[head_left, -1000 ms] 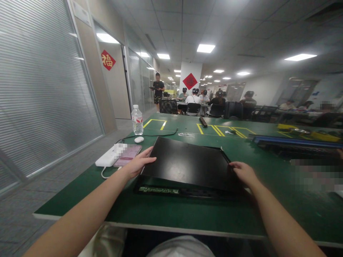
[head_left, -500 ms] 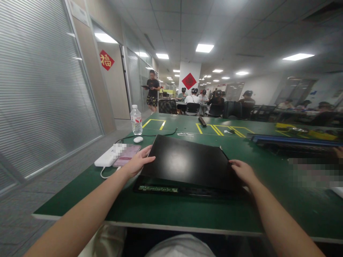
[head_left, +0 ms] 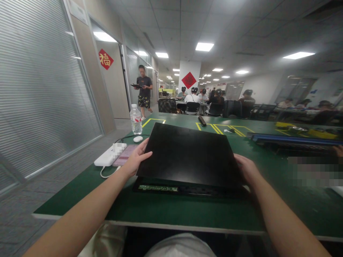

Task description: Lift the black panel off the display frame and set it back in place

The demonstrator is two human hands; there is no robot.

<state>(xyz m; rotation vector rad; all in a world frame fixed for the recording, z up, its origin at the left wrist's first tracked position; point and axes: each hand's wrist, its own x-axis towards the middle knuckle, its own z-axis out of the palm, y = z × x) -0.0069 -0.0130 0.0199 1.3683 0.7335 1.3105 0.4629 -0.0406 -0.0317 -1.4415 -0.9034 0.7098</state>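
Observation:
Between my two hands is a flat black panel (head_left: pixel 184 155), which looks like a display screen, tilted with its far edge raised. My left hand (head_left: pixel 138 159) grips its left edge, thumb on the top face and fingers behind. On the right edge, my right hand (head_left: pixel 245 168) is closed with its fingers partly hidden behind the panel. Below the panel's near edge lies a dark frame with a green circuit board strip (head_left: pixel 158 188); the panel hides most of that frame.
Left on the green table (head_left: pixel 187 214) are a white power bank (head_left: pixel 103 159), a phone (head_left: pixel 125 154), a white oval case (head_left: pixel 138 139) and a water bottle (head_left: pixel 136 120). Yellow tape and a black strip (head_left: pixel 202 121) lie behind. A long blue-edged part (head_left: pixel 289 139) lies right. A person (head_left: pixel 144 89) walks beyond.
The panel has risen and tilted further up at its far edge, covering the cable end and small pieces behind it. In the background, the walking person has come closer.

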